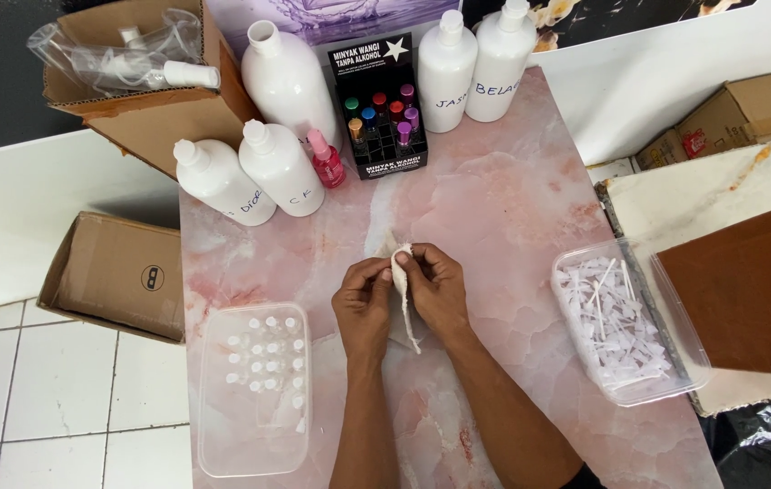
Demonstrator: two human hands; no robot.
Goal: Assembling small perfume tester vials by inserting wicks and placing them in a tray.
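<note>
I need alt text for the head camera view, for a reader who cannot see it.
Both hands, left hand and right hand, pinch a small white cloth over a pink marble-patterned table. A clear tray of small vials lies to the left and a clear tray of white plastic pieces to the right. Large white bottles and a black display of coloured vials stand at the back.

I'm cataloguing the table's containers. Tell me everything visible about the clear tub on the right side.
The clear tub is a shallow rectangular container with rounded corners, seemingly thin transparent plastic, with no lid on it. It sits at the right edge of the pink marble-patterned table, partly overhanging it. Inside lies a loose heap of small white tube-like pieces. Neither hand touches it.
</note>
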